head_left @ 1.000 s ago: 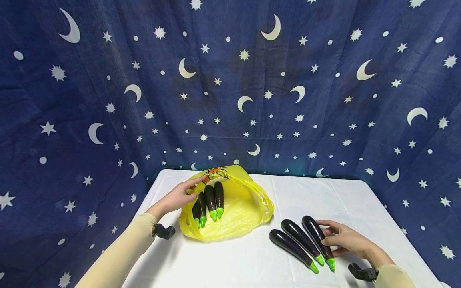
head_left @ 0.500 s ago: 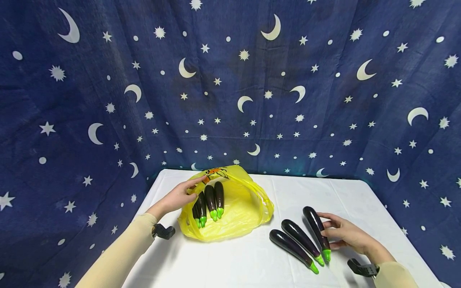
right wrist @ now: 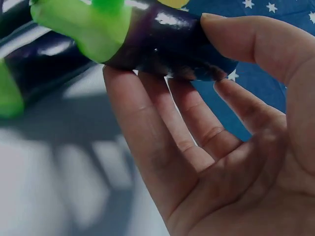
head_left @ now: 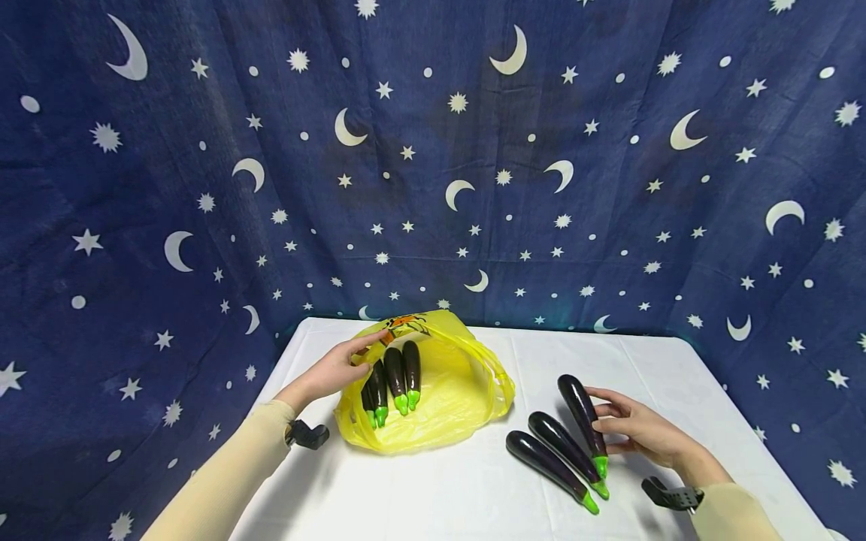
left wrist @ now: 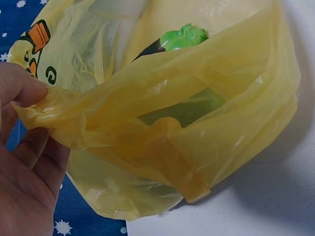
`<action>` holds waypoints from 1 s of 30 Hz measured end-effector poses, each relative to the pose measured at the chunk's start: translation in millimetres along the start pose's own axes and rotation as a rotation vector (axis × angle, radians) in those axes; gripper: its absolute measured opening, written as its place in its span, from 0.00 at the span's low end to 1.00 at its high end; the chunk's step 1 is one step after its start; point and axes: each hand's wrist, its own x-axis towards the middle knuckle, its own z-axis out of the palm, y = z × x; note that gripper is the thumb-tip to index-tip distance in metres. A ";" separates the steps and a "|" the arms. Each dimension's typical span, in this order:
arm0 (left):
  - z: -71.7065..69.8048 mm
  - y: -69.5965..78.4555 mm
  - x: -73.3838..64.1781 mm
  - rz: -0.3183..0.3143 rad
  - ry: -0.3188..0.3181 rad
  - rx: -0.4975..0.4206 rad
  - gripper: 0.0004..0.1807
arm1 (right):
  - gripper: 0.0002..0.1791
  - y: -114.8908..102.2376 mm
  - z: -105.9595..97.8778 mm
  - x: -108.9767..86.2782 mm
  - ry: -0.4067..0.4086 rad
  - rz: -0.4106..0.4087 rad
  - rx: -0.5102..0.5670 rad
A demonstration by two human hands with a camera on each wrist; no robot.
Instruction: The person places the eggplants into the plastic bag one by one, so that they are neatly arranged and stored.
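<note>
My left hand (head_left: pixel 336 369) pinches the left rim of a yellow plastic bag (head_left: pixel 446 398) between thumb and fingers; the left wrist view shows the gathered plastic in that grip. Inside the bag lie several eggplants (head_left: pixel 395 376), dark purple with green stem ends. On the right, my right hand (head_left: pixel 639 428) holds an eggplant (head_left: pixel 582 413) between thumb and fingertips, raised off the table in the right wrist view. Two more eggplants lie side by side just left of it, one nearer the hand (head_left: pixel 561 443) and one farther left (head_left: pixel 544 460).
A white cloth covers the table (head_left: pixel 419 496). Behind it hangs a dark blue curtain (head_left: pixel 419 188) with moons and stars. The bag's mouth gapes toward the front. Both wrists wear black straps (head_left: pixel 673 496).
My right hand has lifted the rightmost eggplant and moved it away from me and slightly left. My left hand and the bag have stayed in place.
</note>
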 end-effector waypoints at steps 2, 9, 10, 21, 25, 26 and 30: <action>-0.3 0.1 0.2 -0.003 -0.001 0.002 0.39 | 0.41 -2.6 2.6 1.7 -0.026 -0.020 0.009; -0.2 -0.1 1.0 0.000 -0.008 -0.003 0.39 | 0.43 -16.2 14.9 10.1 -0.069 -0.058 0.029; 0.0 -0.1 0.9 0.003 -0.008 -0.004 0.39 | 0.43 -17.8 16.6 12.1 -0.071 -0.059 0.030; -0.6 0.0 0.2 -0.006 -0.011 -0.003 0.39 | 0.42 -32.0 35.1 33.7 -0.120 -0.084 0.061; -0.4 0.0 0.2 -0.011 -0.010 0.005 0.39 | 0.43 -36.1 42.6 41.4 -0.137 -0.090 0.062; -0.3 0.1 0.2 -0.010 -0.009 0.006 0.39 | 0.43 -37.0 44.7 43.4 -0.137 -0.089 0.061; 0.5 1.7 0.2 -0.011 -0.005 -0.001 0.38 | 0.43 -40.7 53.1 51.0 -0.123 -0.080 0.053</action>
